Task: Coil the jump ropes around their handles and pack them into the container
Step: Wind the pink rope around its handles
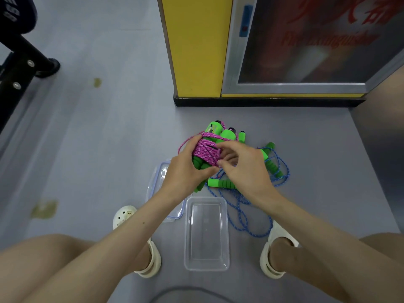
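Head view, middle of the frame, read left to right. Lid [160,178] lies on the floor [109,149] at centre left, partly under the left forearm. Left hand [185,169]: fingers curled round the pink jump rope [205,149], which is wound in many turns about its green handles [215,129] and held above the floor. Container [188,237] stands open with nothing in it, lower centre, between the feet. Right hand [242,169]: thumb and forefinger appear clamped on a pink strand at the bundle's right edge (the contact is partly hidden by the hand itself). Blue jump rope [240,212] lies loose and uncoiled on the floor at centre right, just beside the container, its foam handles [220,183] below the hands.

Assessment: the step in hand is finishing the pink coil. The next move calls for tucking the free end under a turn so the winding holds, then lowering the bundle lengthwise into the container. The blue rope is not yet begun.
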### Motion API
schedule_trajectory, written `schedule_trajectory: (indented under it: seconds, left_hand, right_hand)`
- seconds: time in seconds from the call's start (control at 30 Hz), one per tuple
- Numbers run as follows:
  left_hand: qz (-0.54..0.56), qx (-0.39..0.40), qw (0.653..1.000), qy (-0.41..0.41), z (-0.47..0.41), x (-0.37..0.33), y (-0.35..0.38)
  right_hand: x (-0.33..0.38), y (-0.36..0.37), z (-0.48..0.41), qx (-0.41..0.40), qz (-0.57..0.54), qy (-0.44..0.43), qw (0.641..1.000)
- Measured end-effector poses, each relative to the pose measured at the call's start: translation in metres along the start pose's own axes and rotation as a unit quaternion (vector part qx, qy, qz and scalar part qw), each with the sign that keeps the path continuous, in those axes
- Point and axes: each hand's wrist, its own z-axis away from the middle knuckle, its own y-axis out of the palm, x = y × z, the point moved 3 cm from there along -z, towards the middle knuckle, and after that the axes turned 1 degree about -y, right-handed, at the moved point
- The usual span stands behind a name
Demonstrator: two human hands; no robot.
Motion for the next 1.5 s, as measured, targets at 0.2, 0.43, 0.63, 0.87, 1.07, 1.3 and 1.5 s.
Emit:
schedule_trajectory:
  seconds: [0.2,0.43,0.63,0.87,1.07,1.3,1.5]
  left_hand:
    - [-0.017,0.003,1.0,0.0,0.005,0.002,0.003]
    - [0.016,-0.005,1.0,-0.003,0.0,0.0,-0.001]
    - [0.039,-0.016,0.999,0.005,0.003,-0.005,0.001]
    - [0.056,-0.022,0.998,-0.006,0.001,-0.001,0.0]
    - [0.057,-0.001,0.998,-0.001,0.01,-0.005,0.0]
    - [-0.004,0.015,1.0,0.016,0.009,-0.007,0.001]
    - [-0.078,0.018,0.996,0.029,0.01,-0.008,0.003]
  right_hand:
    - [-0.002,-0.001,-0.003,-0.008,-0.037,0.021,0.999]
    - [0.002,-0.005,-0.003,0.018,-0.073,-0.013,0.997]
    - [0.001,0.001,-0.004,0.022,-0.086,-0.033,0.996]
    - [0.002,-0.003,-0.012,0.019,-0.028,-0.106,0.994]
    - [-0.002,-0.004,-0.016,0.035,-0.01,-0.052,0.998]
    - [-0.005,-0.011,-0.024,0.035,0.116,0.004,0.993]
    - [-0.004,-0.014,-0.024,0.063,0.179,0.02,0.982]
